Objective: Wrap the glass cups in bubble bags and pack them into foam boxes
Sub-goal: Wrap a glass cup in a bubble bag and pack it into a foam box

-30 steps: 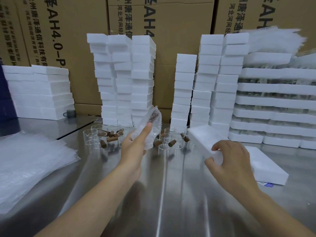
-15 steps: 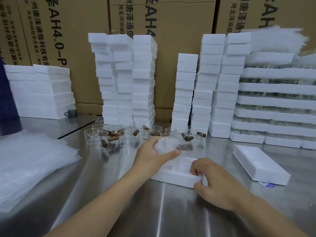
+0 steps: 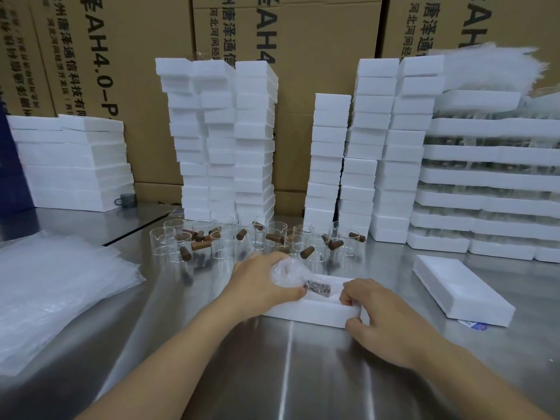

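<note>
Cup (image 3: 286,272), bubble-wrapped, in left hand (image 3: 260,281) over foam box (image 3: 309,313) in right hand (image 3: 391,322)

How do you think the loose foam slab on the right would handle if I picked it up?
The foam slab probably lifts stiff and light, being thick white foam. A hard pinch might dent it. Lying flat on the steel table, it should slide rather than roll.

Shiny steel table (image 3: 303,374). On the left, a slumped pile of bubble bags (image 3: 51,292). In the middle, a huddle of upright glass cups (image 3: 224,241) with brown handles. Just in front of them, an open foam box (image 3: 309,312), and a foam slab (image 3: 463,289) lying apart on its right. Along the back, foam box stacks (image 3: 254,140) and a grey mug (image 3: 128,200).
</note>
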A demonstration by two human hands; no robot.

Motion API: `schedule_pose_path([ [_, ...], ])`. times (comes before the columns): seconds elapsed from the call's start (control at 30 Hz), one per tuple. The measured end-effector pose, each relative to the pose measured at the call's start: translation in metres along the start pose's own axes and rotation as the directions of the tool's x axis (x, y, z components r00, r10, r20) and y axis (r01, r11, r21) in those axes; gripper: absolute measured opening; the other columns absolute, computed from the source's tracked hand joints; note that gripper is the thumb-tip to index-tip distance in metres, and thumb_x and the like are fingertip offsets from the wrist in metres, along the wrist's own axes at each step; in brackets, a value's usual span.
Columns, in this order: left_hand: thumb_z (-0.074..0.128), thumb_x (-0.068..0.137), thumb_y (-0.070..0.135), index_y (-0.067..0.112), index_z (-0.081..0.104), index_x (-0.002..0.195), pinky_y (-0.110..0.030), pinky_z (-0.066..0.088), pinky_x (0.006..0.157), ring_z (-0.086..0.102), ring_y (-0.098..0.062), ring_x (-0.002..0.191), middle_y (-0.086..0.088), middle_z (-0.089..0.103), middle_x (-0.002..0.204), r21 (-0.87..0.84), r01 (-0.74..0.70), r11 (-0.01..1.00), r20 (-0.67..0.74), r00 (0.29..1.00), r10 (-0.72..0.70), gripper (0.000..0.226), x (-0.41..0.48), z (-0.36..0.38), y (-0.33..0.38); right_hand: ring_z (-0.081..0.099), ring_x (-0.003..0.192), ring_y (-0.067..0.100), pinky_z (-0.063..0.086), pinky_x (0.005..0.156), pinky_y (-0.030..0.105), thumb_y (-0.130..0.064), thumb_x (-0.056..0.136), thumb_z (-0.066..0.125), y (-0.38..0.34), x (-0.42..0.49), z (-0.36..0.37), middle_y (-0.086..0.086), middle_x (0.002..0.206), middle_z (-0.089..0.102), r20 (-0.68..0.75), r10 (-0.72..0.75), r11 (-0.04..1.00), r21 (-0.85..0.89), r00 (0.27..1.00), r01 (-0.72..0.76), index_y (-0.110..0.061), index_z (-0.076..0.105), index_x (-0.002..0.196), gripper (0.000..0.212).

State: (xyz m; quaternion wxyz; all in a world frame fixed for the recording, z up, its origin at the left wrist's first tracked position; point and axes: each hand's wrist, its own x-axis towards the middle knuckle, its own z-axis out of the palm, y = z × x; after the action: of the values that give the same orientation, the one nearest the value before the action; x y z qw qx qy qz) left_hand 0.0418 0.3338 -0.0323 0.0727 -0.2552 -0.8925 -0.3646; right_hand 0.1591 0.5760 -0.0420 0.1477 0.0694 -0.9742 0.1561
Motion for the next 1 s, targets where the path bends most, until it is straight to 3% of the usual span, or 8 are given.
schedule_pose_path([
  [0.23, 0.046, 0.082, 0.096, 0.070, 0.035, 0.149, -0.039, 0.027, 0.118, 0.034, -0.005, 0.151, 0.029, 0.042, 0.161, -0.025, -0.081, 0.996, 0.094, 0.992, 0.083, 0.072, 0.001, 0.004, -0.009, 0.050, 0.097, 0.002, 0.045, 0.087, 0.024, -0.035, 0.081, 0.050, -0.003, -0.001, 0.000, -0.017, 0.113, 0.051, 0.028, 0.015, 1.000, -0.002, 0.999, -0.015, -0.039, 0.049, 0.104, 0.023],
  [0.43, 0.049, 0.088, 0.089, 0.066, 0.047, 0.145, -0.038, 0.038, 0.121, 0.045, -0.003, 0.147, 0.030, 0.051, 0.156, -0.114, -0.062, 0.992, 0.113, 0.991, 0.075, 0.062, 0.003, 0.013, -0.013, 0.058, 0.098, 0.007, 0.050, 0.090, 0.031, -0.036, 0.080, 0.046, -0.007, -0.004, 0.001, -0.018, 0.122, 0.051, 0.034, 0.029, 0.999, 0.018, 0.999, -0.029, -0.045, 0.045, 0.117, 0.038],
  [0.57, 0.048, 0.087, 0.090, 0.060, 0.050, 0.148, -0.040, 0.039, 0.121, 0.047, -0.006, 0.146, 0.025, 0.051, 0.159, -0.083, -0.055, 0.995, 0.112, 0.992, 0.064, 0.068, 0.007, 0.014, -0.012, 0.053, 0.103, 0.003, 0.045, 0.086, 0.023, -0.034, 0.083, 0.047, -0.006, -0.004, 0.002, -0.021, 0.122, 0.050, 0.032, 0.023, 1.000, 0.012, 0.999, -0.023, -0.048, 0.044, 0.120, 0.040],
  [0.67, 0.036, 0.093, 0.090, 0.058, 0.046, 0.153, -0.027, 0.033, 0.117, 0.043, 0.004, 0.144, 0.028, 0.046, 0.160, -0.117, -0.079, 0.990, 0.128, 0.987, 0.094, 0.068, 0.005, 0.014, -0.014, 0.050, 0.106, 0.002, 0.045, 0.091, 0.025, -0.035, 0.082, 0.045, -0.007, -0.004, 0.003, -0.022, 0.124, 0.050, 0.040, 0.030, 0.999, 0.010, 0.999, -0.031, -0.049, 0.041, 0.124, 0.045],
  [0.77, 0.027, 0.107, 0.075, 0.054, 0.048, 0.153, -0.012, 0.026, 0.106, 0.042, 0.020, 0.129, 0.039, 0.046, 0.149, -0.288, -0.027, 0.957, 0.106, 0.993, 0.060, 0.056, 0.006, 0.003, -0.013, 0.057, 0.103, 0.004, 0.049, 0.094, 0.031, -0.041, 0.080, 0.043, -0.009, -0.005, 0.001, -0.026, 0.124, 0.050, 0.047, 0.032, 0.999, 0.007, 0.998, -0.033, -0.054, 0.036, 0.130, 0.052],
  [0.87, 0.039, 0.112, 0.055, 0.036, 0.076, 0.129, -0.008, 0.041, 0.091, 0.061, 0.021, 0.098, 0.036, 0.072, 0.115, -0.425, 0.115, 0.898, 0.103, 0.992, -0.078, 0.045, 0.012, -0.010, -0.016, 0.060, 0.099, 0.005, 0.052, 0.091, 0.032, -0.045, 0.078, 0.040, -0.012, -0.006, 0.000, -0.029, 0.120, 0.051, 0.041, 0.013, 1.000, 0.023, 0.999, -0.014, -0.060, 0.028, 0.137, 0.062],
  [0.93, 0.047, 0.111, 0.055, 0.026, 0.083, 0.114, -0.005, 0.043, 0.075, 0.067, 0.017, 0.083, 0.029, 0.077, 0.101, -0.430, 0.181, 0.884, 0.154, 0.980, -0.126, 0.047, 0.014, -0.012, -0.019, 0.060, 0.099, 0.007, 0.052, 0.091, 0.032, -0.040, 0.081, 0.044, -0.013, -0.006, 0.000, -0.029, 0.120, 0.051, 0.028, -0.002, 1.000, 0.030, 1.000, 0.001, -0.063, 0.026, 0.139, 0.066],
  [1.0, 0.052, 0.109, 0.055, 0.013, 0.083, 0.108, -0.015, 0.041, 0.078, 0.070, 0.004, 0.086, 0.015, 0.078, 0.103, -0.395, 0.231, 0.889, 0.180, 0.968, -0.172, 0.052, 0.016, -0.010, -0.026, 0.060, 0.100, 0.007, 0.051, 0.093, 0.031, -0.037, 0.082, 0.046, -0.012, -0.006, 0.000, -0.028, 0.122, 0.051, 0.023, -0.008, 1.000, 0.026, 1.000, 0.007, -0.064, 0.026, 0.140, 0.067],
])
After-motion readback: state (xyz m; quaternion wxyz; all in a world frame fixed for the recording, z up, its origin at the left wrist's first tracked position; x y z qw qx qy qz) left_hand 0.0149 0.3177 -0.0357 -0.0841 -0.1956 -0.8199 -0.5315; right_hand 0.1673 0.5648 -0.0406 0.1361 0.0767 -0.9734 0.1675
